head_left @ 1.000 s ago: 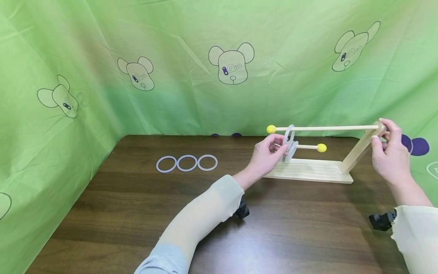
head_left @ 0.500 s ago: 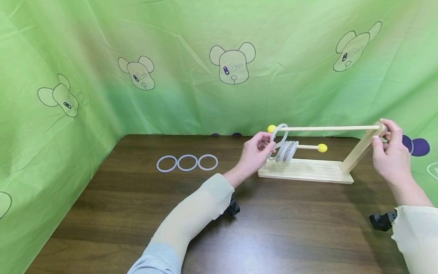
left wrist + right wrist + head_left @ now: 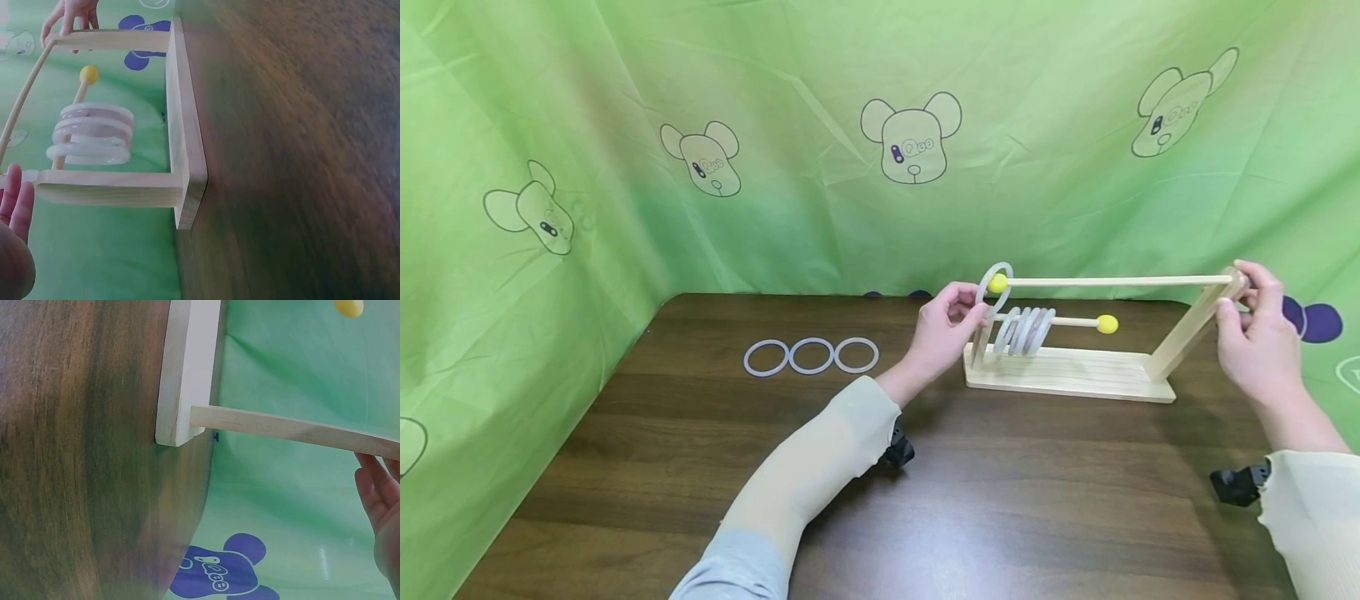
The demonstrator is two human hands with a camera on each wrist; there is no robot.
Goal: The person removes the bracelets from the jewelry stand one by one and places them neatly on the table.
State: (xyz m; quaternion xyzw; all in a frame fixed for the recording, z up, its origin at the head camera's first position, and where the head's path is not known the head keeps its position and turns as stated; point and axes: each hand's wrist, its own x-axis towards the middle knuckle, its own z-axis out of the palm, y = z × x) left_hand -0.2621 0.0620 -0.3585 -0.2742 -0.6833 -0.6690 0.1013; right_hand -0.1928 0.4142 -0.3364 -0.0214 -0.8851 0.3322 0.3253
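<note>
Ring [image 3: 982,281] pinched in your left hand [image 3: 945,330] encircles the yellow tip [image 3: 997,283]; right hand [image 3: 1259,335] grips upright [image 3: 1186,330] near worktop's [image 3: 1037,492] far-right corner; likely unthreading: draw clear.

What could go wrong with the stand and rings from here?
The ring pinched by the left hand could catch on the yellow ball on the upper rod, visible inside the ring's outline. That hand might brush the nearby hanging rings on the lower rod. If the right hand loosens on the upright, the stand might shift.
</note>
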